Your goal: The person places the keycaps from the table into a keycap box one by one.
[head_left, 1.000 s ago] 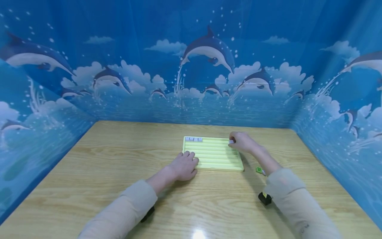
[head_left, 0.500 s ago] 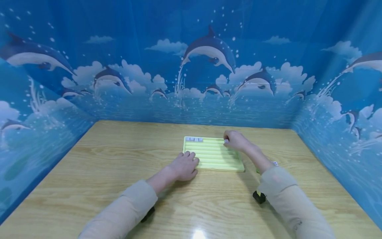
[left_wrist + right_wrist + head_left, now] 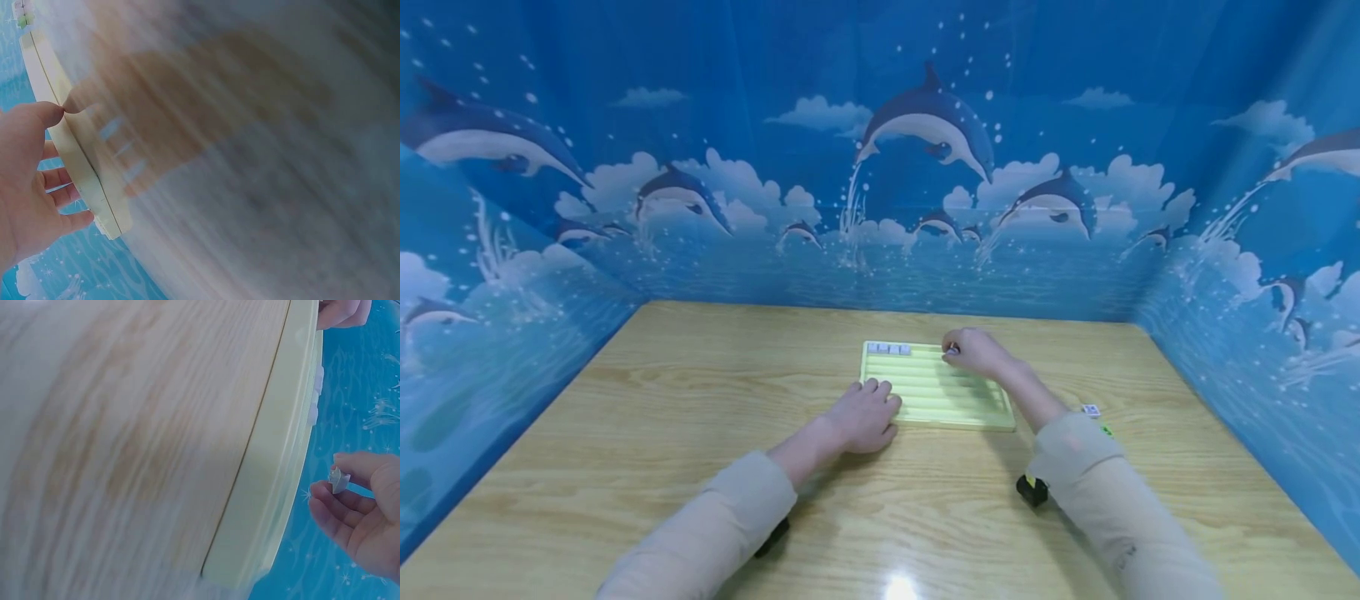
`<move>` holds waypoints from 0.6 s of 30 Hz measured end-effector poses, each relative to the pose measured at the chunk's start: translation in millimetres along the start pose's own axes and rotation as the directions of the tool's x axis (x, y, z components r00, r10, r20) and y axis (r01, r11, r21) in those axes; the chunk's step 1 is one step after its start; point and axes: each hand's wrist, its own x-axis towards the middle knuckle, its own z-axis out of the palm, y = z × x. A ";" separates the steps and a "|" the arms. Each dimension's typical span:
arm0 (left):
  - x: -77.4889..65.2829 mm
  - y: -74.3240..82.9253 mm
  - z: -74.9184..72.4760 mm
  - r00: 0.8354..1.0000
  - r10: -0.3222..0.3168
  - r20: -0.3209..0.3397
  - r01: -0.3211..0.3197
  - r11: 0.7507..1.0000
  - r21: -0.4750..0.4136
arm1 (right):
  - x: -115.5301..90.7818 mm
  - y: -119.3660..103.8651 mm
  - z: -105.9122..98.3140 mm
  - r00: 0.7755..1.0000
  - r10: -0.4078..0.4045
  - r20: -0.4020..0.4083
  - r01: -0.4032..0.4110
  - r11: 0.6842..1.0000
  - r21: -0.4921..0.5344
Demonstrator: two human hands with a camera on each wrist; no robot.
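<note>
A pale yellow tray [image 3: 947, 408] with ridged rows lies on the table. Several light lavender keycaps [image 3: 889, 349] stand side by side at the left end of its back row. My right hand [image 3: 981, 354] pinches one small whitish keycap [image 3: 338, 480] between thumb and fingers, above that row and to the right of the lined-up caps. The right wrist view shows this cap tilted and clear of the tray. My left hand [image 3: 861, 417] rests on the tray's front left corner, fingers spread and thumb against the near edge.
To the right of the tray lie a small white piece with a dark mark [image 3: 1091, 410] and a green piece [image 3: 1107, 431], partly behind the right sleeve [image 3: 1075, 450]. A blue dolphin-print curtain [image 3: 880, 267] encloses the wooden table [image 3: 730, 350].
My right hand has moved left along the tray's back row with the keycap, towards the lined-up caps. The white piece on the right has come into view past the sleeve. My left hand stays put.
</note>
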 end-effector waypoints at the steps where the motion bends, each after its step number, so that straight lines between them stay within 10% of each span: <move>1: 0.0 -0.1 -0.5 1.000 -0.002 0.000 0.002 1.000 -0.001 | 1.2 -0.9 0.5 1.000 -0.004 0.000 0.004 1.000 0.001; 18: -1.1 1.0 -2.2 1.000 -0.010 0.009 0.010 1.000 -0.001 | 12.6 -12.9 7.0 1.000 -0.026 0.001 0.026 0.999 -0.030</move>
